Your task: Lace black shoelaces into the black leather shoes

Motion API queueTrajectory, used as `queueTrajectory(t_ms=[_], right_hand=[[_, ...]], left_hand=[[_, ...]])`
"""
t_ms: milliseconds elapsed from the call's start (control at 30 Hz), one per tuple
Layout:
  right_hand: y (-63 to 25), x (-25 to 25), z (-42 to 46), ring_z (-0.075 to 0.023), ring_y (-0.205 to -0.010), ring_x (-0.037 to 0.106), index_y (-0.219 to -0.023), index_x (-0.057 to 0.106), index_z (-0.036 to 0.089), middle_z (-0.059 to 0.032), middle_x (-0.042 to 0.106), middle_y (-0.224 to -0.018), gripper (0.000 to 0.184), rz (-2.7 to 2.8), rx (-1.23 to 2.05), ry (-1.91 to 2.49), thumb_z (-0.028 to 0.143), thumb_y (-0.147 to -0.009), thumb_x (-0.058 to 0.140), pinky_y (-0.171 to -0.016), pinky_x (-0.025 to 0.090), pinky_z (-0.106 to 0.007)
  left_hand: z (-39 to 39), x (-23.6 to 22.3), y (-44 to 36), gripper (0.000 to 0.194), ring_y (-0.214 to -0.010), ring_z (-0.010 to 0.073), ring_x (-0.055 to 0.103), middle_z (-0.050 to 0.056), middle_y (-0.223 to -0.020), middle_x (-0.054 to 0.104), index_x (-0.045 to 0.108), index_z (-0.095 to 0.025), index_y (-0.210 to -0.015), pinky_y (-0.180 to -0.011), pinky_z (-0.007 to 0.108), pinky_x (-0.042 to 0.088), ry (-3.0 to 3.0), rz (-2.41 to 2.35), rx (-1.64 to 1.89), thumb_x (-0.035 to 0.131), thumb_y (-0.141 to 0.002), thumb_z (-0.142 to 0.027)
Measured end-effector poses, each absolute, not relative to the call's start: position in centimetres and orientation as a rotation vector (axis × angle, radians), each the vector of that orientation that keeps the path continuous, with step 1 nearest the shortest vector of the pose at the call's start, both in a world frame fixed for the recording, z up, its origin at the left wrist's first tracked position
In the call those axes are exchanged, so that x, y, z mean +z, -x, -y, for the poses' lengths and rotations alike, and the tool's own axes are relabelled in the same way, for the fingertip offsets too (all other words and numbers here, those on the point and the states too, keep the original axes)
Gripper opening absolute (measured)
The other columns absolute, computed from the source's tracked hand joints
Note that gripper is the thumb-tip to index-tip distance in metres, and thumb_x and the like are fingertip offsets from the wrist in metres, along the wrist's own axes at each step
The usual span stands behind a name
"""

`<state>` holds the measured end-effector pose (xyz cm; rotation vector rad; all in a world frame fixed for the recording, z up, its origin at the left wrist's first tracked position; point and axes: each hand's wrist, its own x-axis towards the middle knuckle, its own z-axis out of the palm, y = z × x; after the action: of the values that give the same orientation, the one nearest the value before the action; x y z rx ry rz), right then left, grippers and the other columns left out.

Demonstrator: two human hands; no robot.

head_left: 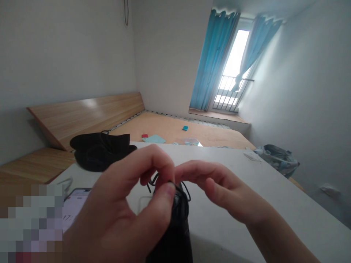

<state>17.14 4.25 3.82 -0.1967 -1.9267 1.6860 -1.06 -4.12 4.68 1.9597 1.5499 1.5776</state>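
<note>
L hand [117, 208] curled, thumb + index pinched on thin black lace [155, 179] at top of black shoe [175, 223]. Shoe has smooth, slightly shiny surface, prob leather, held up near front edge of white table [219, 175]; lower part cut off by frame. R hand [219, 186] half closed, fingertips [181, 173] touching L fingers right by lace; can't tell if it grips anything.

Matte black footwear [100, 151] w/ lace loop sits on far L of table. Phone [74, 204] lies near L hand, partly pixelated. White card [252, 156] on R side of table. Beyond: pale wood bed base [170, 128] w/ red + teal bits, pale-blue sheet [154, 138], clear plastic bag [188, 141]. Grey-blue fabric bag [278, 159] past table R, contents hidden.
</note>
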Motion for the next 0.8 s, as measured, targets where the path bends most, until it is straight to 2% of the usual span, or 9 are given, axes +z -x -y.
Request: queueTrajectory(t_ms=[67,133,300,367,433,500,533,667,800], right_hand=[[-16.8,4.0,-3.3,-0.0093,-0.073,0.061,-0.101,0.068,0.020,0.0002,0.064,-0.078,0.027,1.828,1.787,0.271,0.043,-0.093,0.057,-0.068,0.050,-0.021],[-16.7,4.1,-3.0,-0.0053,-0.057,0.053,-0.088,0.067,0.018,0.0041,0.056,-0.063,0.025,1.779,1.845,0.359,0.041,-0.093,0.059,-0.055,0.043,-0.016],[-16.6,3.9,-3.3,-0.0110,-0.072,0.063,-0.088,0.064,0.015,-0.0017,0.064,-0.075,0.031,1.757,2.037,0.405,0.046,-0.086,0.066,-0.069,0.052,-0.023],[-16.4,3.9,-3.2,-0.0112,-0.066,0.063,-0.084,0.060,0.017,-0.0016,0.064,-0.075,0.027,1.636,2.151,0.389,0.043,-0.086,0.067,-0.061,0.052,-0.022],[-16.0,3.8,-3.1,-0.0059,-0.046,0.049,-0.083,0.056,0.018,0.0031,0.057,-0.063,0.025,1.538,2.230,0.381,0.041,-0.090,0.062,-0.043,0.038,-0.015],[-15.5,3.6,-3.0,-0.0032,-0.041,0.030,-0.082,0.057,0.017,0.0070,0.045,-0.056,0.026,1.583,2.154,0.449,0.042,-0.090,0.060,-0.039,0.022,-0.015],[-15.2,3.5,-2.9,-0.0036,-0.044,0.028,-0.083,0.059,0.016,0.0071,0.042,-0.057,0.026,1.658,2.050,0.521,0.041,-0.089,0.062,-0.041,0.020,-0.016],[-14.0,2.3,-2.5,-0.0071,-0.055,0.038,-0.088,0.067,0.016,0.0047,0.048,-0.063,0.022,2.029,1.586,0.875,0.038,-0.082,0.068,-0.047,0.026,-0.020],[-13.6,1.4,-2.2,-0.0085,-0.057,0.044,-0.079,0.068,0.016,0.0036,0.055,-0.063,0.016,2.188,1.511,0.978,0.032,-0.081,0.066,-0.051,0.033,-0.021]], left_hand=[[3.7,4.7,0.9,0.012,-0.053,0.0118,0.046,-0.006,-0.059,0.048,0.052,-0.025,-0.066,-0.050,0.023,0.041,-2.001,-1.446,1.514,0.051,-0.078,-0.022],[3.2,4.8,0.9,0.012,-0.053,0.0106,0.047,-0.007,-0.059,0.049,0.054,-0.024,-0.068,-0.050,0.021,0.041,-1.972,-1.388,1.490,0.051,-0.079,-0.020],[2.6,4.7,1.0,0.013,-0.054,0.0096,0.052,-0.008,-0.060,0.055,0.053,-0.024,-0.069,-0.050,0.018,0.042,-1.776,-1.206,1.389,0.053,-0.081,-0.020],[2.4,4.4,1.1,0.008,-0.056,0.0100,0.053,-0.007,-0.062,0.056,0.056,-0.024,-0.075,-0.051,0.019,0.043,-1.708,-1.171,1.351,0.054,-0.082,-0.020],[2.0,4.2,1.2,0.008,-0.061,0.0108,0.054,-0.007,-0.065,0.056,0.059,-0.026,-0.087,-0.055,0.019,0.044,-1.578,-1.150,1.368,0.056,-0.081,-0.022],[1.7,4.3,1.3,0.020,-0.060,0.0094,0.050,-0.007,-0.066,0.053,0.060,-0.026,-0.095,-0.055,0.018,0.044,-1.345,-1.099,1.447,0.058,-0.075,-0.022],[1.7,4.4,1.4,0.024,-0.057,0.0084,0.046,-0.007,-0.065,0.050,0.061,-0.025,-0.095,-0.054,0.017,0.043,-1.200,-1.061,1.489,0.059,-0.072,-0.021],[1.9,5.2,1.4,0.020,-0.055,0.0076,0.038,-0.005,-0.068,0.044,0.062,-0.020,-0.083,-0.050,0.017,0.044,-0.781,-0.923,1.574,0.059,-0.063,-0.017],[2.1,5.2,1.7,0.012,-0.060,0.0090,0.040,-0.002,-0.073,0.045,0.063,-0.020,-0.072,-0.051,0.017,0.046,-0.775,-0.915,1.681,0.057,-0.066,-0.011]])
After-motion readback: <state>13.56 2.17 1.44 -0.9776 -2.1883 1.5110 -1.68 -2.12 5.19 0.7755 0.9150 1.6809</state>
